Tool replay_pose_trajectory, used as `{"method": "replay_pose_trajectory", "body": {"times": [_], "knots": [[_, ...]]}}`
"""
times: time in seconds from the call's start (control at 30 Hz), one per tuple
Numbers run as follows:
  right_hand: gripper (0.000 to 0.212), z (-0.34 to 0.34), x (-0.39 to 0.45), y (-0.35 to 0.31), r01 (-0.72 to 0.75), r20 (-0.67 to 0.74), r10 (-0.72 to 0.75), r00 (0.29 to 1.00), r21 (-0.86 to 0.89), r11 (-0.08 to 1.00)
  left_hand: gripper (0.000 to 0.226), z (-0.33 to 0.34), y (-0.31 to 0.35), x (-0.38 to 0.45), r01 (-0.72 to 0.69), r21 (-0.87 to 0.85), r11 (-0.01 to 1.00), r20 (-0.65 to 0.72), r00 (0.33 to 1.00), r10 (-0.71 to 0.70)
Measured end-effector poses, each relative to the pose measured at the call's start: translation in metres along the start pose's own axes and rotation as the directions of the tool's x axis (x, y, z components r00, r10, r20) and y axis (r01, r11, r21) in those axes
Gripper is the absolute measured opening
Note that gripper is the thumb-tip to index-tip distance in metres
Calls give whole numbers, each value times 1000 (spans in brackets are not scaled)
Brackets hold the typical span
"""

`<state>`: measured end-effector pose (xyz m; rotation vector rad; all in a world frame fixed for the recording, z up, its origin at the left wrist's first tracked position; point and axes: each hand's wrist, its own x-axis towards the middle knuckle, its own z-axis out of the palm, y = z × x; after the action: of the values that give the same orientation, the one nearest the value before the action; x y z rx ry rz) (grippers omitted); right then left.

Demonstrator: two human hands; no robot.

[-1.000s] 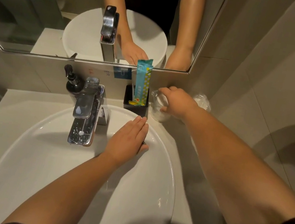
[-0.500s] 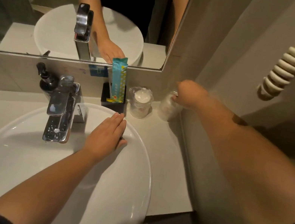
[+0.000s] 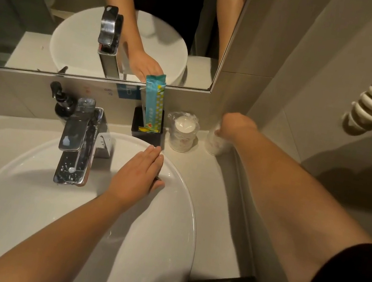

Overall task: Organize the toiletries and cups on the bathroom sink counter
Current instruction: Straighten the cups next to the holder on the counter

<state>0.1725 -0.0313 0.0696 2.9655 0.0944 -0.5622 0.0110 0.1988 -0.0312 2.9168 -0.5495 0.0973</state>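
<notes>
Bare counter (image 3: 200, 183) right of the basin (image 3: 174, 213); wrapped cups (image 3: 183, 131) (two) crowd the back corner.

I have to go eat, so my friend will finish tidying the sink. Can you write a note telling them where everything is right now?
Left hand: flat and open on the basin rim, holding nothing.
Right hand: gripping the wrapped cup in the back right corner by the wall.
Second wrapped cup stands beside the black holder, which holds the teal packet.
Soap pump sits behind the faucet.
Left: set the gripped cup in place.
</notes>
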Motion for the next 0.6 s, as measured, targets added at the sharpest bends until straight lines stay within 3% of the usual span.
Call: {"method": "replay_pose_trajectory", "body": {"times": [0.3,0.6], "knots": [[37,-1,8,0,232,54,-227,972,-110,966,67,-2,3,0,5,30,1000,-19,1000,-4],[40,2,14,8,320,21,-320,947,-107,941,67,-3,4,0,29,35,999,-10,1000,-29]]}}
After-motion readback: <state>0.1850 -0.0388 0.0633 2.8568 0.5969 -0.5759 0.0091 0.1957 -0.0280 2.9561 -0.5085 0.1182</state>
